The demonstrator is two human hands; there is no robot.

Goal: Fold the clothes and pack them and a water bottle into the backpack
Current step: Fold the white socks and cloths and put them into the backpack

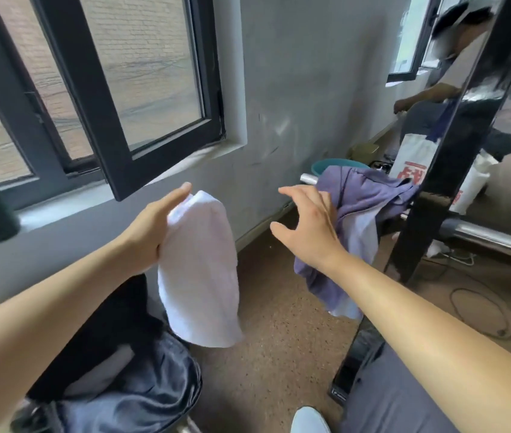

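My left hand (154,228) holds a folded white cloth (199,270) by its top edge, and the cloth hangs down in the air in front of the grey wall. To the right, my right hand (307,226) is spread open, its fingers just in front of a purple garment (363,207) draped over a metal rail (485,235). I cannot tell whether the fingers touch the garment. At the lower left stands a dark open backpack (135,385) on the floor. No water bottle can be made out.
A black glossy frame post (454,157) rises right of the purple garment. A black window sash (141,98) swings into the room at the left. Behind the rail sit a teal basin (326,165) and a white bag (413,157); a person stands at the far right. Cables lie on the brown floor (273,354).
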